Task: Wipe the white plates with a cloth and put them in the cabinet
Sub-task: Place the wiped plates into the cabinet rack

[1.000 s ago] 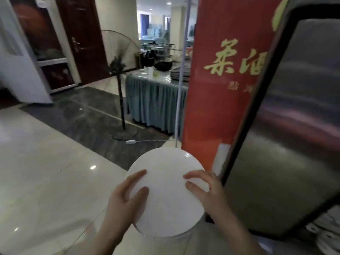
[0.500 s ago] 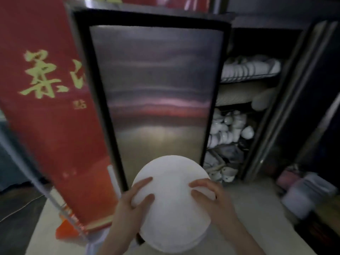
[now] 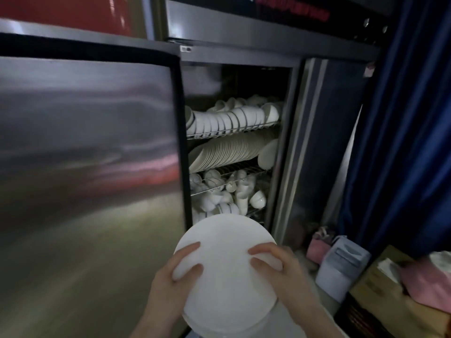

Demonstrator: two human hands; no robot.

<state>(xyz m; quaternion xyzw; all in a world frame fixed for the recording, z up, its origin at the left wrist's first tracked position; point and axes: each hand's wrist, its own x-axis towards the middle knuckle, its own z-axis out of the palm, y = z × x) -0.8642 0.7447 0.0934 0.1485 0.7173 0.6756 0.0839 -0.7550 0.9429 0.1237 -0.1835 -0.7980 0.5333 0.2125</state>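
I carry a stack of white plates (image 3: 225,272) low in the middle of the view. My left hand (image 3: 170,279) grips its left rim, thumb and forefinger on top. My right hand (image 3: 280,269) grips the right rim the same way. Straight ahead stands the steel cabinet (image 3: 290,142) with its left door (image 3: 92,154) swung open toward me. Inside, wire racks hold rows of white bowls (image 3: 231,118), a leaning row of white plates (image 3: 229,150), and small cups (image 3: 224,191) lower down. The plate stack hides the bottom shelf.
A dark blue curtain (image 3: 410,130) hangs to the right of the cabinet. On the floor at lower right stand a pale blue plastic container (image 3: 341,267), a small pink item (image 3: 317,245), and a box with pink cloth (image 3: 427,286) on top.
My view has swung right, from the hall with the fan and red banner to the open cabinet. The cabinet interior is now closer and more central. Both hands keep the same hold on the plates.
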